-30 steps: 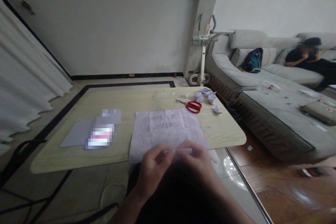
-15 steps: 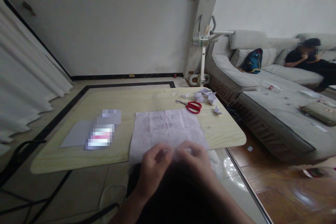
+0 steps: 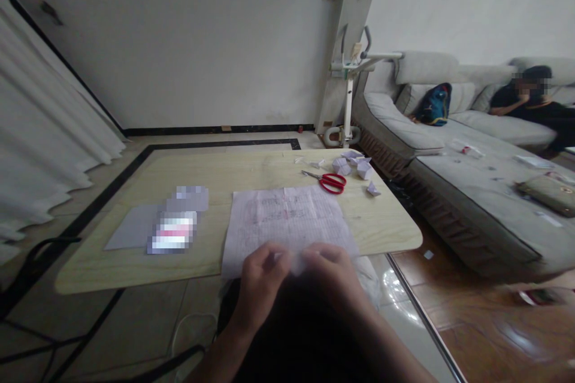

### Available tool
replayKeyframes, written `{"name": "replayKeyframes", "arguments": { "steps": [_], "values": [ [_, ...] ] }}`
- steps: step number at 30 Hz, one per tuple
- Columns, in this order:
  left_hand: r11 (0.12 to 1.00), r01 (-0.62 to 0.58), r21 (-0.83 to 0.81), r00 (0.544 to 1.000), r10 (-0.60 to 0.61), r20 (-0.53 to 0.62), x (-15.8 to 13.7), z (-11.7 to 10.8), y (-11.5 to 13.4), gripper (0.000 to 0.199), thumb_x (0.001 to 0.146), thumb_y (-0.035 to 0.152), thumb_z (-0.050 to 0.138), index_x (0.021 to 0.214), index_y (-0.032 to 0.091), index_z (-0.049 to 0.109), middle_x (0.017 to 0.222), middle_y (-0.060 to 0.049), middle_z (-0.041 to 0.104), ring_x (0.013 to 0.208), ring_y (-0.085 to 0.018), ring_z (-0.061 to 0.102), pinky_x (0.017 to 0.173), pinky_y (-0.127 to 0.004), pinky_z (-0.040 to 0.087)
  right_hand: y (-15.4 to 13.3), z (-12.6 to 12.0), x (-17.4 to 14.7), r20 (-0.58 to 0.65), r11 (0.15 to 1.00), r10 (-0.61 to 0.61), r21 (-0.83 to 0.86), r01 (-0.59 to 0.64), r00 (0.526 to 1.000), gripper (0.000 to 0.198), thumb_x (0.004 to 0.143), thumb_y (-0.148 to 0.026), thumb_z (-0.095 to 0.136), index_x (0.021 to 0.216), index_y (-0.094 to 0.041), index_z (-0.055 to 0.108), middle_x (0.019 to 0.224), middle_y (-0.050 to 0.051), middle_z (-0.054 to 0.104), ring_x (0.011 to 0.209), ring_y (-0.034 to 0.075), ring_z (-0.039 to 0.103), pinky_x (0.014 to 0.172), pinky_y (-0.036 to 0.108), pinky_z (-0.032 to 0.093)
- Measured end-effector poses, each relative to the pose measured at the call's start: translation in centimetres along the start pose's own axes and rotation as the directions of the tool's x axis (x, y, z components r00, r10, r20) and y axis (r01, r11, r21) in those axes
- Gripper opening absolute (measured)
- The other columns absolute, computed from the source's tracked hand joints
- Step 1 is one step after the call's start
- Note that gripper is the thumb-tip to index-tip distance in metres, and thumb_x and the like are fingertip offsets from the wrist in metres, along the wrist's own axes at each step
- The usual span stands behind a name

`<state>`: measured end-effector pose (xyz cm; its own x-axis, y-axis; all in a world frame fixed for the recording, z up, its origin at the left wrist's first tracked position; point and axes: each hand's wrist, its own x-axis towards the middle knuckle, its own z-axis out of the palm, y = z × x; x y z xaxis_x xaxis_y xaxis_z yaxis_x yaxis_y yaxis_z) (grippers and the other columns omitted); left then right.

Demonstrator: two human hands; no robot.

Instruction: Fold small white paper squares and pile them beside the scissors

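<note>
At lower centre, the left hand (image 3: 264,272) and right hand (image 3: 331,263) pinch a blurred paper piece (image 3: 297,263) closely, seemingly folding it; next calls for steady pressure.

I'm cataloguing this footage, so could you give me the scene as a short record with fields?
Left hand: fingers pinched on a small white piece
Right hand: facing the left, at the same piece; blurred
Sheet: creased, marked, lying on the wooden table beyond the hands
Scissors: red-handled, by the sheet's far right corner, tips pointing left
Folded papers: several, far right of table
Table's left side: plain paper, pixelated bright item
Background: grey sofa, blue backpack, seated person
</note>
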<state>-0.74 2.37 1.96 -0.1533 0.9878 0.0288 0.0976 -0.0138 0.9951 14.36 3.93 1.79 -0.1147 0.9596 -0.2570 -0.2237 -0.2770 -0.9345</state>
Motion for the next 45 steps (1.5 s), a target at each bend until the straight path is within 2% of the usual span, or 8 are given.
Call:
{"name": "replayKeyframes", "arguments": {
  "steps": [11,15,19,27,35,39,42,45],
  "values": [
    [0.989,0.091,-0.118,0.996,-0.089,0.016,0.1,-0.3,0.1,0.026,0.080,0.034,0.066,0.060,0.017,0.063,0.051,0.003,0.056,0.050,-0.012,0.053,0.049,-0.021,0.043,-0.3,0.3,-0.2,0.039,0.998,0.036,0.057,-0.038,0.999,0.032,0.070,-0.038,0.076,0.052,-0.015,0.062,0.046,-0.004,0.049,0.045,0.009,0.040,0.045,0.023,0.029],
    [0.988,0.106,-0.114,0.994,-0.101,0.046,0.3,-0.4,0.1,0.027,0.082,0.035,0.064,0.062,0.017,0.064,0.051,0.002,0.058,0.050,-0.013,0.054,0.050,-0.022,0.043,-0.7,0.0,-0.3,0.044,1.000,-0.009,-0.008,0.009,0.999,0.030,0.072,-0.039,0.076,0.057,-0.014,0.068,0.050,-0.002,0.054,0.050,0.010,0.045,0.049,0.023,0.034],
    [0.998,0.063,-0.027,0.993,-0.060,0.099,0.4,-0.6,-0.2,0.036,0.085,0.040,0.061,0.057,0.017,0.062,0.054,0.001,0.060,0.055,-0.014,0.056,0.056,-0.023,0.045,-1.0,-0.3,-0.1,0.016,0.994,-0.072,-0.085,0.073,0.997,0.028,0.073,-0.038,0.075,0.060,-0.014,0.072,0.055,-0.001,0.060,0.056,0.012,0.050,0.055,0.024,0.038],
    [1.000,0.018,-0.019,1.000,-0.017,0.023,0.4,-0.6,-0.2,0.039,0.085,0.036,0.059,0.051,0.018,0.059,0.050,0.001,0.058,0.054,-0.015,0.054,0.056,-0.025,0.042,-0.4,0.0,-0.3,0.056,0.997,-0.068,-0.025,0.069,0.996,0.025,0.074,-0.040,0.075,0.072,-0.015,0.076,0.063,0.001,0.067,0.060,0.015,0.056,0.059,0.025,0.042],
    [0.994,0.036,-0.099,0.999,-0.037,-0.005,0.3,-0.7,-0.1,0.035,0.083,0.030,0.061,0.049,0.018,0.059,0.050,0.000,0.058,0.052,-0.014,0.054,0.055,-0.024,0.042,-0.3,-0.1,-0.3,0.028,0.996,-0.091,0.003,0.091,0.995,0.027,0.075,-0.035,0.075,0.059,-0.015,0.067,0.055,-0.002,0.056,0.055,0.011,0.046,0.054,0.024,0.035],
    [0.990,0.044,-0.135,0.999,-0.045,-0.002,0.2,-0.7,-0.5,0.034,0.084,0.030,0.060,0.052,0.017,0.061,0.051,0.000,0.058,0.051,-0.013,0.053,0.053,-0.023,0.042,0.1,0.0,-0.4,0.034,0.995,-0.090,0.052,0.089,0.995,0.027,0.078,-0.035,0.073,0.059,-0.016,0.066,0.054,-0.003,0.052,0.054,0.011,0.043,0.053,0.024,0.033],
    [0.992,0.032,-0.120,0.999,-0.032,0.006,0.0,-0.5,-0.7,0.037,0.087,0.035,0.057,0.055,0.017,0.061,0.051,0.000,0.058,0.052,-0.013,0.053,0.053,-0.023,0.043,0.2,0.0,-0.4,0.023,0.991,-0.133,0.012,0.133,0.991,0.028,0.080,-0.035,0.071,0.060,-0.016,0.065,0.056,-0.003,0.052,0.056,0.012,0.044,0.054,0.025,0.034],
    [0.997,0.035,-0.065,0.999,-0.032,0.042,-0.2,-0.1,-0.7,0.028,0.085,0.040,0.062,0.069,0.017,0.067,0.053,0.002,0.059,0.052,-0.013,0.054,0.051,-0.022,0.044,0.2,-0.3,-0.2,-0.011,0.982,-0.185,-0.042,0.184,0.983,0.027,0.079,-0.034,0.071,0.060,-0.016,0.065,0.058,-0.002,0.055,0.059,0.013,0.046,0.056,0.025,0.036]
  ]
}}
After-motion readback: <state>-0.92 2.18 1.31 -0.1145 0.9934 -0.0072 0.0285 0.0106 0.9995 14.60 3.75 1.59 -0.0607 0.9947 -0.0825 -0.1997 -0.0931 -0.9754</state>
